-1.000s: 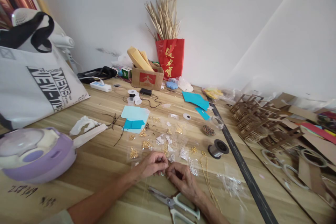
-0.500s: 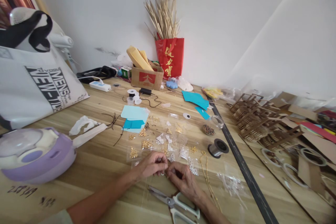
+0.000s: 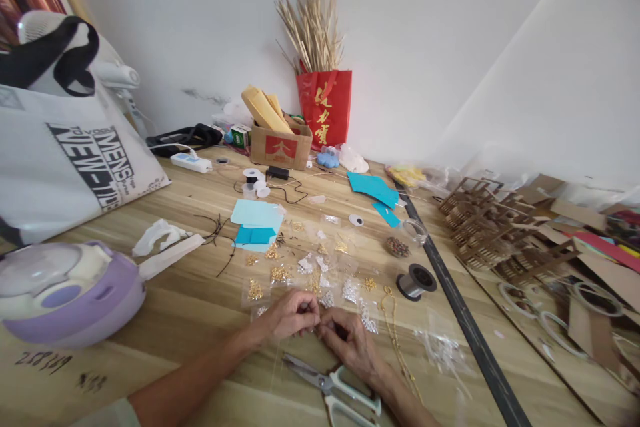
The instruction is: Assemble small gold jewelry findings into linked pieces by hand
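My left hand (image 3: 287, 317) and my right hand (image 3: 349, 339) rest close together on the wooden table (image 3: 190, 293), fingertips meeting in a pinch over something tiny that I cannot make out. Just beyond them lie several small clear bags of gold and silver findings (image 3: 300, 270). A gold chain (image 3: 393, 327) runs along the table to the right of my right hand. White-handled scissors (image 3: 333, 387) lie near the front edge, under my right wrist. A spool of wire (image 3: 417, 281) stands further right.
A purple and white appliance (image 3: 65, 293) sits at the left, a printed tote bag (image 3: 70, 160) behind it. Blue paper pieces (image 3: 257, 223), a cardboard box (image 3: 280, 143) and a red bag of dry stalks (image 3: 324, 107) stand further back. Wooden lattice parts (image 3: 490, 227) fill the right.
Both hands stay pinched together at the same spot; only the fingers shift slightly. The view has drifted a little.
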Demonstrator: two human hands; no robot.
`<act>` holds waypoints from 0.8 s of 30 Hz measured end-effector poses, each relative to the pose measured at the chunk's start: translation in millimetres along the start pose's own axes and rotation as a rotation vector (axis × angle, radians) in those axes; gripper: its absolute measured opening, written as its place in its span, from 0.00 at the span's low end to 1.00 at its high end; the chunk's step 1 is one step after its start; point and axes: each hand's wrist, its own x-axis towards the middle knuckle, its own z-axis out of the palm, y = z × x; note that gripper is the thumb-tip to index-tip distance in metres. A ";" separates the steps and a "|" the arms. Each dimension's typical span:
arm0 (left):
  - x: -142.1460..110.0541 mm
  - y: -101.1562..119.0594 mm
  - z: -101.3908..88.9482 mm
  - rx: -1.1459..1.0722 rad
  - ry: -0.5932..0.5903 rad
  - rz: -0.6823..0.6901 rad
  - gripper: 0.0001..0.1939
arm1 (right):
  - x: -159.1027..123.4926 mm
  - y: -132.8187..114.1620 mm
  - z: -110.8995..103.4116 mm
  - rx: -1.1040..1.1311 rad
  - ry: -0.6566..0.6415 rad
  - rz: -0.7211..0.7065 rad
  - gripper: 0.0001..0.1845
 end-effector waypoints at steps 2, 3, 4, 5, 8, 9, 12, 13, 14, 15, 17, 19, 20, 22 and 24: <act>-0.9 -0.1 0.1 0.028 0.009 0.010 0.08 | -0.1 -0.9 -0.3 -0.007 0.001 0.004 0.12; -1.3 -0.5 0.1 0.042 0.014 0.017 0.07 | 0.0 -1.2 -0.5 -0.010 0.000 0.009 0.12; -1.6 -1.0 0.0 0.054 0.020 0.024 0.07 | 0.0 -1.3 -0.6 -0.010 0.000 0.014 0.12; -1.6 -1.9 -0.1 0.063 0.027 0.030 0.07 | 0.1 -1.3 -0.6 -0.008 0.000 0.017 0.12; -0.5 -5.6 -0.6 0.071 0.033 0.041 0.08 | 0.3 -0.4 -0.5 0.002 0.004 0.028 0.14; 0.1 -6.8 -0.8 0.070 0.030 0.045 0.09 | 0.3 0.1 -0.3 0.005 0.007 0.031 0.14; 1.2 -7.9 -0.9 0.068 0.018 0.053 0.09 | 0.1 1.6 0.2 0.018 0.009 0.045 0.15; 1.2 -7.3 -0.8 0.069 0.016 0.055 0.09 | -0.1 2.0 0.3 0.026 0.011 0.052 0.15; 0.9 -6.4 -0.7 0.070 0.016 0.055 0.09 | -0.2 2.4 0.4 0.036 0.010 0.062 0.15; 0.4 -5.2 -0.5 0.069 0.017 0.052 0.09 | -0.3 2.7 0.6 0.046 0.011 0.072 0.15; -0.6 -3.1 -0.2 0.065 0.021 0.044 0.08 | -0.3 3.0 0.7 0.070 0.013 0.089 0.15; -1.2 -2.4 -0.1 0.057 0.021 0.035 0.08 | -0.3 2.8 0.6 0.090 0.011 0.102 0.16; -1.1 -2.7 -0.2 0.051 0.016 0.034 0.08 | -0.2 2.7 0.6 0.098 0.011 0.108 0.16; -0.5 -4.1 -0.5 0.037 0.011 0.035 0.08 | -0.3 2.9 0.6 0.111 0.007 0.117 0.16; 0.6 -5.9 -0.9 0.023 0.007 0.044 0.08 | -0.6 3.7 0.8 0.123 0.007 0.124 0.16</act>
